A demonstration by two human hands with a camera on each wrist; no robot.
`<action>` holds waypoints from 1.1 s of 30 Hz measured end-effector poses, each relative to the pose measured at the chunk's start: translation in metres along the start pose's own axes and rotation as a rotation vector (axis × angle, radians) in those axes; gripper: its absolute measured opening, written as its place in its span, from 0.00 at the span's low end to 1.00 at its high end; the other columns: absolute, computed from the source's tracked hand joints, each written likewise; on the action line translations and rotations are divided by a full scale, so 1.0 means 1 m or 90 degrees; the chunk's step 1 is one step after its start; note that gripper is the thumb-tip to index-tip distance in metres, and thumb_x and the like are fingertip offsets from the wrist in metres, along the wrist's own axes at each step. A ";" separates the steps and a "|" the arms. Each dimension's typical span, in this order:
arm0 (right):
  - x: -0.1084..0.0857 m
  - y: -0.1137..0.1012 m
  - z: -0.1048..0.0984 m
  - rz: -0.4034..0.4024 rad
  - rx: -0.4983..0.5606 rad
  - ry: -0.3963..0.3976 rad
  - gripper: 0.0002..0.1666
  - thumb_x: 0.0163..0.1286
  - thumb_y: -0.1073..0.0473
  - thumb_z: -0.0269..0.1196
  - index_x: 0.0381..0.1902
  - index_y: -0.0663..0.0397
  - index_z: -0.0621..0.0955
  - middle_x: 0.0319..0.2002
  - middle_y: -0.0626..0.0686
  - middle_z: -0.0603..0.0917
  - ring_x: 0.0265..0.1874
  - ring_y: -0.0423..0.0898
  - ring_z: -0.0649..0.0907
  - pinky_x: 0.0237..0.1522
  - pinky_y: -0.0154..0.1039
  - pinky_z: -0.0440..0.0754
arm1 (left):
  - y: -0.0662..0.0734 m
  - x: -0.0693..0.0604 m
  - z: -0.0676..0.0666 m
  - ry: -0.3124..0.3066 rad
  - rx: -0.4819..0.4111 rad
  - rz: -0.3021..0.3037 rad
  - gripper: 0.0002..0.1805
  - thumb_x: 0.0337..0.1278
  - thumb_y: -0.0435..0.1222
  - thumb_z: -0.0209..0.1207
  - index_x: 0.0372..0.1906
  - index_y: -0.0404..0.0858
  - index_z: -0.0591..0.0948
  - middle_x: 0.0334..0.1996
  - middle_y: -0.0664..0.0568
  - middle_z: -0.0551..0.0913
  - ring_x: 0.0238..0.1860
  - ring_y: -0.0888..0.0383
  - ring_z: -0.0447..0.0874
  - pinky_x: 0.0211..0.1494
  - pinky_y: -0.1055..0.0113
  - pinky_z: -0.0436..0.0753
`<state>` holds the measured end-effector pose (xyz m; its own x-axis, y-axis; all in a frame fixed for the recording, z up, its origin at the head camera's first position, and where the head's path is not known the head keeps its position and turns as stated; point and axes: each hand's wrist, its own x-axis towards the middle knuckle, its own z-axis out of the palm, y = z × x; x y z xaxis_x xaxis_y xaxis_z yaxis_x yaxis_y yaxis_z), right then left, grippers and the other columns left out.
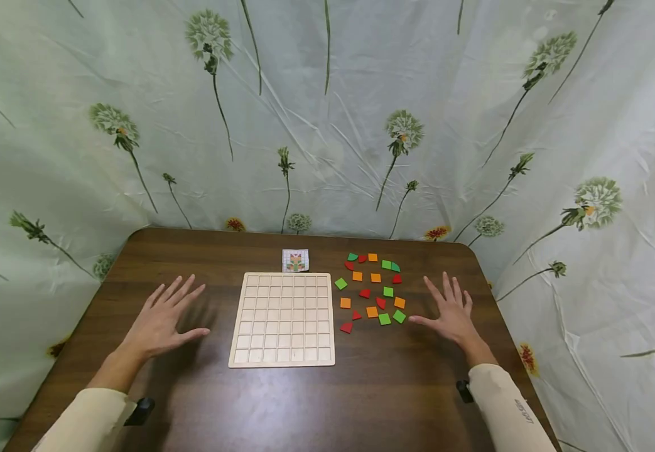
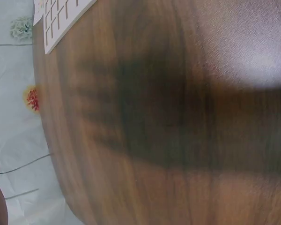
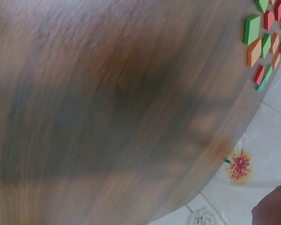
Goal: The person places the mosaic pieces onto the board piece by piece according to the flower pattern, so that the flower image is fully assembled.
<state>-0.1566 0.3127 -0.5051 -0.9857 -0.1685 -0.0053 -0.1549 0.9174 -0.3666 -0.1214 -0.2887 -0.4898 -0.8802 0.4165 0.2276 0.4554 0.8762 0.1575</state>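
A pale wooden grid board (image 1: 284,319) lies on the brown table, its square cells bare. My left hand (image 1: 166,320) hovers to the left of it with fingers spread, touching nothing. To the board's right, several flat tiles are scattered: orange squares (image 1: 375,278), green squares (image 1: 388,292), red pieces (image 1: 365,293) and dark green rounded pieces (image 1: 395,267). Fingers spread and holding nothing, my right hand (image 1: 448,314) is just right of these tiles. Behind the board lies a small card (image 1: 296,260) with a coloured pattern on a grid. Each wrist view shows only a sliver of its hand.
The brown wooden table (image 1: 282,408) has rounded far corners. A pale curtain (image 1: 327,125) printed with dandelions hangs behind it and along both sides. Shadows of the hands fall on the tabletop.
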 end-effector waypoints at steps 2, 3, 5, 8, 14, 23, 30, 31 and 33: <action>0.001 -0.005 0.002 -0.006 0.003 0.005 0.60 0.52 0.34 0.68 0.76 0.45 0.54 0.76 0.66 0.38 0.73 0.68 0.40 0.64 0.72 0.35 | 0.002 0.000 0.003 0.003 -0.011 0.008 0.48 0.48 0.63 0.61 0.71 0.43 0.65 0.73 0.40 0.58 0.72 0.40 0.55 0.76 0.53 0.37; 0.002 -0.007 0.003 -0.011 0.003 0.008 0.60 0.52 0.34 0.69 0.76 0.45 0.55 0.76 0.66 0.39 0.73 0.67 0.40 0.64 0.71 0.36 | 0.002 -0.001 0.005 0.007 -0.017 0.014 0.47 0.47 0.63 0.62 0.70 0.42 0.66 0.72 0.40 0.60 0.71 0.39 0.56 0.76 0.53 0.38; 0.004 -0.012 0.005 -0.023 0.008 0.015 0.59 0.52 0.35 0.70 0.75 0.46 0.57 0.76 0.66 0.40 0.72 0.68 0.42 0.64 0.71 0.37 | 0.004 0.000 0.010 0.017 -0.022 0.027 0.47 0.45 0.63 0.63 0.68 0.41 0.68 0.72 0.40 0.61 0.69 0.39 0.59 0.74 0.48 0.46; 0.006 -0.019 0.009 -0.038 0.012 0.020 0.58 0.51 0.36 0.70 0.74 0.47 0.59 0.76 0.65 0.41 0.72 0.67 0.43 0.64 0.71 0.40 | 0.007 0.001 0.017 0.033 -0.037 0.046 0.47 0.41 0.61 0.66 0.66 0.39 0.70 0.71 0.41 0.62 0.68 0.39 0.61 0.70 0.44 0.54; 0.011 -0.032 0.021 -0.061 0.020 0.027 0.53 0.52 0.42 0.73 0.71 0.51 0.64 0.75 0.67 0.46 0.71 0.67 0.47 0.63 0.71 0.43 | 0.015 0.004 0.028 0.028 -0.064 0.071 0.49 0.35 0.59 0.70 0.65 0.37 0.71 0.71 0.40 0.63 0.65 0.36 0.64 0.64 0.40 0.60; 0.023 -0.052 0.040 -0.100 0.021 0.030 0.44 0.53 0.46 0.73 0.66 0.54 0.73 0.71 0.66 0.56 0.70 0.67 0.52 0.63 0.70 0.46 | 0.025 0.000 0.033 -0.029 -0.105 0.053 0.50 0.30 0.55 0.74 0.63 0.33 0.73 0.66 0.31 0.65 0.65 0.33 0.62 0.64 0.37 0.59; 0.029 -0.065 0.054 -0.114 0.037 -0.003 0.43 0.53 0.43 0.73 0.64 0.53 0.75 0.69 0.64 0.63 0.68 0.65 0.58 0.63 0.66 0.50 | 0.032 -0.001 0.044 -0.087 -0.133 0.033 0.51 0.33 0.56 0.73 0.65 0.33 0.71 0.68 0.32 0.63 0.67 0.32 0.59 0.66 0.37 0.55; 0.031 -0.067 0.056 -0.114 0.034 -0.007 0.43 0.53 0.42 0.72 0.64 0.53 0.75 0.68 0.64 0.64 0.67 0.65 0.60 0.63 0.66 0.51 | 0.033 -0.001 0.046 -0.090 -0.138 0.032 0.51 0.34 0.56 0.73 0.65 0.32 0.71 0.68 0.32 0.63 0.67 0.32 0.59 0.66 0.37 0.55; 0.033 -0.070 0.060 -0.112 0.034 -0.019 0.41 0.53 0.42 0.72 0.63 0.52 0.75 0.67 0.62 0.66 0.66 0.63 0.62 0.63 0.64 0.52 | 0.035 -0.001 0.050 -0.098 -0.150 0.027 0.52 0.34 0.57 0.72 0.65 0.32 0.71 0.69 0.33 0.63 0.68 0.32 0.58 0.67 0.38 0.55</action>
<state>-0.1744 0.2213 -0.5350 -0.9413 -0.3356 0.0356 -0.3195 0.8524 -0.4140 -0.1117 -0.2462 -0.5328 -0.8613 0.4996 0.0923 0.4950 0.7845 0.3735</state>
